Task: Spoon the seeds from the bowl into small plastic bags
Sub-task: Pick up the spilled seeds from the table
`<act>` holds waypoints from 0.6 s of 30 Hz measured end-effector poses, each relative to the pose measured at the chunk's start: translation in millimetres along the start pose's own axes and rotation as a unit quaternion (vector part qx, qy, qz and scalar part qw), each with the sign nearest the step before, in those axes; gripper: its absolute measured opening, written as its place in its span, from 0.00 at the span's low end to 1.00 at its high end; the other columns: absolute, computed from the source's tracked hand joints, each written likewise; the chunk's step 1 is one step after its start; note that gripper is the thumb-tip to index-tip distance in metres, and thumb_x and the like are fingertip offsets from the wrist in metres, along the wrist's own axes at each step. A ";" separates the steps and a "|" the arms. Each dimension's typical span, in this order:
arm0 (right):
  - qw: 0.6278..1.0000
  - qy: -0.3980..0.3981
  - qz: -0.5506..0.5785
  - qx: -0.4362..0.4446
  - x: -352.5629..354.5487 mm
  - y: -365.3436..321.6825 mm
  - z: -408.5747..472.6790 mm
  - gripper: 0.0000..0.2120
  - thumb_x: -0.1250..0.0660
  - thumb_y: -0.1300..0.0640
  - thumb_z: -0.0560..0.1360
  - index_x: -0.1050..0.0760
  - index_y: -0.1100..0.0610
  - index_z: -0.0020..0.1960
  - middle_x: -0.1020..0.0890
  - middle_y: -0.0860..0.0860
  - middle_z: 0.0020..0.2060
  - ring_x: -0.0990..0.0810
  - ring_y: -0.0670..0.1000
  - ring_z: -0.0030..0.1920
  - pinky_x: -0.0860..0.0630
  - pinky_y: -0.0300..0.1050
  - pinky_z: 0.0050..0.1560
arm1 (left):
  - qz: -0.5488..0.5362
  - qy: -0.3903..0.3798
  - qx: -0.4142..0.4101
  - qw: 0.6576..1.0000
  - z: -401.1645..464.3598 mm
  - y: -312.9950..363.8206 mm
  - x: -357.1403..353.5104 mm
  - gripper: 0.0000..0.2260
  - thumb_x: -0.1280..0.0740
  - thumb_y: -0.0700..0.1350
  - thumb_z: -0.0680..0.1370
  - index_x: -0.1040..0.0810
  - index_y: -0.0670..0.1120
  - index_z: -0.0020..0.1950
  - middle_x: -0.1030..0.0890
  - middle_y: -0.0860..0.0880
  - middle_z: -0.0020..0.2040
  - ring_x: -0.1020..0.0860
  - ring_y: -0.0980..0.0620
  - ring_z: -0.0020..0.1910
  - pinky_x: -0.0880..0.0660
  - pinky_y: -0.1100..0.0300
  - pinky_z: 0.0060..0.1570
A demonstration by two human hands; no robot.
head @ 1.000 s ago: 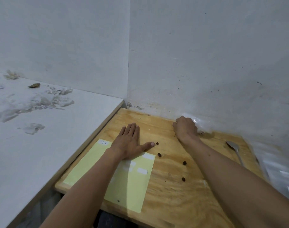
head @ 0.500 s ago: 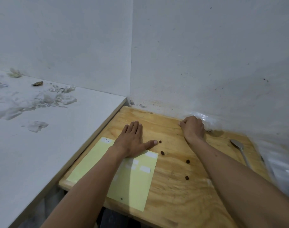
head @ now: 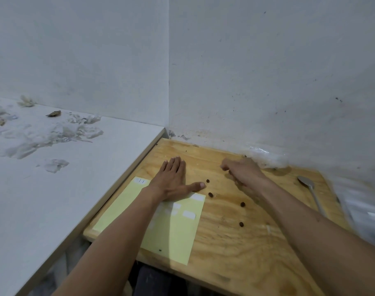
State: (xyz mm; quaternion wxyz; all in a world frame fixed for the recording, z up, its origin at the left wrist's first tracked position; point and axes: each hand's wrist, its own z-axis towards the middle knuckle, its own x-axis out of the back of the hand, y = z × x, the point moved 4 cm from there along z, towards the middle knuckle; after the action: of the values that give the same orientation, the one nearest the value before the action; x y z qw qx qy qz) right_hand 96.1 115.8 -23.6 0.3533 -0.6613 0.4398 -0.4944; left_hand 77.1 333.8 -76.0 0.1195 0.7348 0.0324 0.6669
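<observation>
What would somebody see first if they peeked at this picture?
Probably the two bare arms reaching over the wooden board: the left hand lies flat at the top of a pale yellow sheet, and the right hand is curled loosely near the wall. Between them a few dark seeds are scattered, and a metal spoon lies untouched at the right.

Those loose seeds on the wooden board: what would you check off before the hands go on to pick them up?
1. Loose seeds in plain sight on the board: ok.
2. Left hand flat, steadying the yellow sheet: ok.
3. Right hand empty: cannot tell, fingers curled.
4. Spoon free, lying by the right forearm: ok.
5. Bowl in view: not ok.
6. Plastic bag open and ready: cannot tell.
</observation>
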 end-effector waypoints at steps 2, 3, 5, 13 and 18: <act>0.988 -0.004 -0.112 0.104 -4.3 -1.5 -9.6 0.09 0.25 0.49 0.74 0.13 0.55 0.46 0.18 0.43 0.38 0.21 0.40 0.40 0.32 0.36 0.37 | 0.001 -0.001 0.001 1.000 -0.9 1.3 0.8 0.53 0.53 0.79 0.73 0.60 0.40 0.82 0.61 0.41 0.83 0.63 0.47 0.81 0.62 0.47 0.80; 0.978 -0.015 -0.155 0.140 -7.4 -1.2 -12.5 0.08 0.24 0.47 0.73 0.13 0.51 0.45 0.18 0.40 0.36 0.22 0.38 0.40 0.32 0.35 0.37 | 0.002 -0.002 0.001 1.000 -1.3 1.6 1.1 0.53 0.53 0.79 0.73 0.60 0.40 0.82 0.61 0.41 0.83 0.63 0.47 0.81 0.62 0.47 0.79; 0.961 -0.025 -0.217 0.170 -13.0 -0.2 -13.5 0.09 0.23 0.45 0.71 0.12 0.48 0.48 0.20 0.38 0.35 0.25 0.38 0.37 0.33 0.33 0.36 | 0.006 -0.004 0.003 1.000 -2.1 2.1 1.1 0.53 0.53 0.78 0.73 0.60 0.40 0.82 0.61 0.41 0.83 0.63 0.47 0.81 0.62 0.46 0.79; 0.984 -0.004 -0.145 0.105 -19.4 -0.6 -10.3 0.11 0.29 0.50 0.75 0.14 0.57 0.44 0.15 0.46 0.39 0.24 0.38 0.33 0.29 0.41 0.36 | 0.010 0.004 0.003 1.000 -0.4 0.7 -0.2 0.53 0.53 0.79 0.73 0.59 0.40 0.82 0.60 0.41 0.83 0.62 0.47 0.82 0.62 0.47 0.80; 0.980 -0.129 0.121 -0.097 -16.0 4.7 -13.7 0.03 0.43 0.60 0.71 0.32 0.58 0.40 0.28 0.52 0.29 0.38 0.48 0.26 0.43 0.36 0.19 | 0.008 0.006 0.004 1.000 -0.1 1.4 0.4 0.53 0.53 0.79 0.73 0.58 0.41 0.83 0.60 0.41 0.83 0.62 0.47 0.82 0.61 0.46 0.80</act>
State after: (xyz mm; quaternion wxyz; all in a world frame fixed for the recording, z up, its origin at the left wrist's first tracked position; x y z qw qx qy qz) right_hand 79.9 128.6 -29.7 0.3987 -0.6927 0.5126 -0.3138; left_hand 76.9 332.6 -75.3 0.1108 0.7316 0.0301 0.6720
